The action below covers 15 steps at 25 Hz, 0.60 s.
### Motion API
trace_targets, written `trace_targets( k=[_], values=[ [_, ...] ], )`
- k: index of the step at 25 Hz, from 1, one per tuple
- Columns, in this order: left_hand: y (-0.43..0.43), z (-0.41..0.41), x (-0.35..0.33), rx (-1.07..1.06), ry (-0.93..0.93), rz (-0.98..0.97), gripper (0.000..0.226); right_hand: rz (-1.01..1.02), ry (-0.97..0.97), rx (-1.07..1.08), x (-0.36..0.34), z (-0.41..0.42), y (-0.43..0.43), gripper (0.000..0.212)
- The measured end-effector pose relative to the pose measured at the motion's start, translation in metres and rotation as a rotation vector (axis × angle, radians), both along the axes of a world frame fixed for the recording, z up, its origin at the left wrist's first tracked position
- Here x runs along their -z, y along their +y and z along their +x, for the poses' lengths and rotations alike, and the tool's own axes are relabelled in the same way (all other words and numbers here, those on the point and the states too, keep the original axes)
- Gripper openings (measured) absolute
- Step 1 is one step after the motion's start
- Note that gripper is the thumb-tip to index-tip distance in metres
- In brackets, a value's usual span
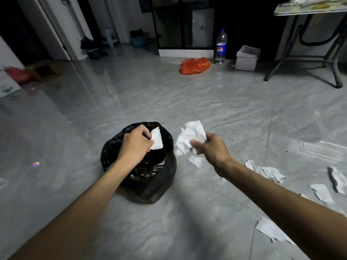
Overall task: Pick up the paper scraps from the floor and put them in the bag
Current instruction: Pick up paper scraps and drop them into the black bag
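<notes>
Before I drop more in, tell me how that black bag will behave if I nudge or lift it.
The black bag looks like thin, crinkled plastic slumped on the floor, so it would probably fold rather than hold shape. With only paper visible at its mouth, it is likely light and may slide when pushed. The left hand at the rim suggests the mouth could close if released.

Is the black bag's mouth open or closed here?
Open: the left hand holds the black bag by its rim, a white scrap showing in the mouth.
</notes>
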<state>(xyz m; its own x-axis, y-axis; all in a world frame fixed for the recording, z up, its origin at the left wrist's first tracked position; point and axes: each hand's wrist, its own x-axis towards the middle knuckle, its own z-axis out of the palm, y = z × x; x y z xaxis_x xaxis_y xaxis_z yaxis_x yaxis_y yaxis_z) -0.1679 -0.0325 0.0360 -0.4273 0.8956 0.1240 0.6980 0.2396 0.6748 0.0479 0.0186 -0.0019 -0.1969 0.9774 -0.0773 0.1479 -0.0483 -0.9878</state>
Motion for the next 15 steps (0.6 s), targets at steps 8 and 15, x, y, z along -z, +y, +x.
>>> trace_targets(
  k=[8,15],
  values=[
    [0.004,-0.052,0.013,-0.248,-0.053,-0.073,0.027,0.013,-0.217,-0.203,-0.019,-0.108,0.022,0.032],
    [0.035,0.006,-0.009,0.002,-0.009,0.104,0.029,-0.068,0.017,-0.165,-0.012,-0.059,0.043,0.024]
  ],
)
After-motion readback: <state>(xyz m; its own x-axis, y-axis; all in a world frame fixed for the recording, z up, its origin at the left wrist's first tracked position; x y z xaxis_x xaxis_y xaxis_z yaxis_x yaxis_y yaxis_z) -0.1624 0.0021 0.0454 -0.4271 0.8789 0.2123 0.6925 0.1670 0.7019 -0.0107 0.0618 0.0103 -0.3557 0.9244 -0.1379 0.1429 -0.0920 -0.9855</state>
